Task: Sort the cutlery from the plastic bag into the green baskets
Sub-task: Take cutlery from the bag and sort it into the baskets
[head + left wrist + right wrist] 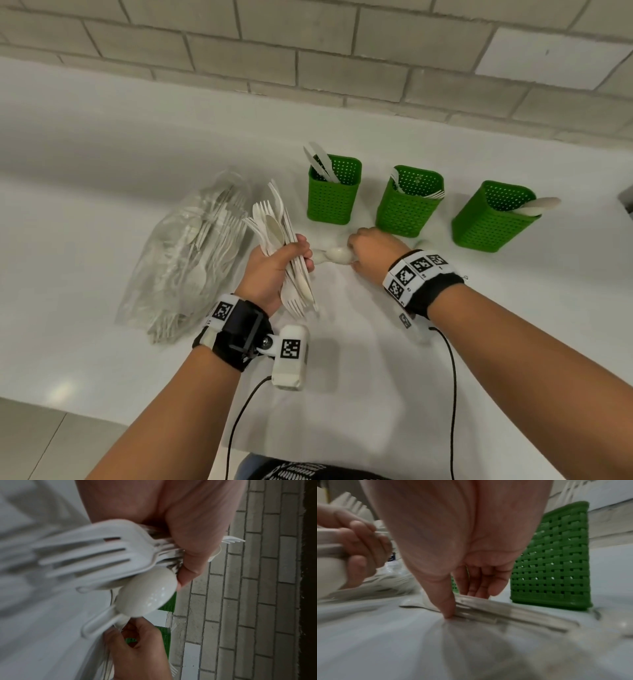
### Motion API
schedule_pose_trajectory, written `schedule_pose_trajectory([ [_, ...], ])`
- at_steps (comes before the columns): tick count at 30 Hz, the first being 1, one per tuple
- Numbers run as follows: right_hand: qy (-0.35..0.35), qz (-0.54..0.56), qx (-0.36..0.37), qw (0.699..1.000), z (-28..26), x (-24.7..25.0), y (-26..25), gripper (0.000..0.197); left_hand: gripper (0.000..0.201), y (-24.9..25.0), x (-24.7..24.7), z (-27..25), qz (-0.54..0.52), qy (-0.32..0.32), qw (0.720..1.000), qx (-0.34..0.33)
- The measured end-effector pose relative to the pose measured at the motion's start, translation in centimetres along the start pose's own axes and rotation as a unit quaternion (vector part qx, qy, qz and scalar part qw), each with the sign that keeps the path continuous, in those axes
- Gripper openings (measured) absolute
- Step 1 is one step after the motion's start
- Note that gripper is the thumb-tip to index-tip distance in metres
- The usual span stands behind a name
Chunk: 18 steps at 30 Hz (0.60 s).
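My left hand (274,270) grips a mixed bundle of white plastic cutlery (274,222), forks, spoons and knives, raised above the counter; its fork tines (85,555) loom close in the left wrist view. My right hand (368,248) is down on the counter, thumb (448,609) and fingers pinching the handles (505,612) of two white spoons (334,255) lying flat. Three green baskets stand behind: the left basket (334,202) holds knives, the middle basket (406,212) forks, the right basket (489,226) spoons. The clear plastic bag (185,260), with more cutlery inside, lies left of my left hand.
The white counter (359,359) runs back to a grey tiled wall (308,61). Its front edge drops to the floor at lower left. Cables hang from both wrist bands. A dark object (628,202) shows at the right edge.
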State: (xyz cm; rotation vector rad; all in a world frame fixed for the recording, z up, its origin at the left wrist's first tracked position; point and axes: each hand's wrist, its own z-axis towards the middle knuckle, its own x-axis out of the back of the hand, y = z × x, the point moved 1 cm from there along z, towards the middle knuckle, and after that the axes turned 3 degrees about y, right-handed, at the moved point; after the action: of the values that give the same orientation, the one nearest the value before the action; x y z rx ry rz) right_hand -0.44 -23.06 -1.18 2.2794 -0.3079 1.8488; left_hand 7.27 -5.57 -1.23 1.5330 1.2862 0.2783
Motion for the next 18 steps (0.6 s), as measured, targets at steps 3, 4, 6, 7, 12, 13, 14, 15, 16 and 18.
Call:
schedule_pose_trajectory([
  [3, 0.01, -0.053, 0.003, 0.999, -0.8, -0.5, -1.0, 0.025, 0.009, -0.1, -0.4, 0.3, 0.01, 0.011, 1.0, -0.016],
  [4, 0.012, -0.061, -0.008, 0.998, -1.0, -0.6, -1.2, 0.027, 0.01, -0.2, -0.4, 0.4, 0.015, 0.014, 0.999, -0.024],
  [6, 0.005, -0.058, -0.025, 0.998, -1.5, -0.9, -1.5, 0.029, 0.011, -0.5, -0.6, 0.4, 0.022, 0.015, 0.999, -0.033],
  [7, 0.003, -0.055, -0.026, 0.998, -1.6, -1.1, -1.6, 0.03, 0.011, -0.6, -0.6, 0.3, 0.023, 0.014, 0.999, -0.034],
  [12, 0.005, 0.015, -0.035, 0.999, -2.4, -0.5, -1.1, 0.026, 0.012, -1.4, -1.2, 0.0, 0.039, 0.02, 0.998, -0.036],
  [13, 0.021, 0.048, -0.038, 0.998, -2.6, 0.0, -0.9, 0.023, 0.012, -1.5, -1.2, -0.1, 0.043, 0.02, 0.998, -0.037],
  [14, 0.043, 0.085, -0.044, 0.994, -2.8, 0.8, -0.6, 0.019, 0.011, -1.6, -1.2, -0.1, 0.05, 0.016, 0.998, -0.04],
  [15, 0.073, 0.134, -0.055, 0.987, -3.2, 1.7, -0.3, 0.016, 0.014, -1.7, -1.2, -0.3, 0.06, 0.008, 0.997, -0.047],
  [16, 0.097, 0.2, -0.07, 0.972, -3.5, 2.4, 0.0, 0.017, 0.02, -1.7, -1.3, -0.5, 0.075, -0.003, 0.995, -0.059],
  [18, 0.12, 0.356, -0.073, 0.924, -4.4, 3.7, 0.3, 0.022, 0.034, -1.4, -1.9, -1.0, 0.111, -0.036, 0.99, -0.085],
])
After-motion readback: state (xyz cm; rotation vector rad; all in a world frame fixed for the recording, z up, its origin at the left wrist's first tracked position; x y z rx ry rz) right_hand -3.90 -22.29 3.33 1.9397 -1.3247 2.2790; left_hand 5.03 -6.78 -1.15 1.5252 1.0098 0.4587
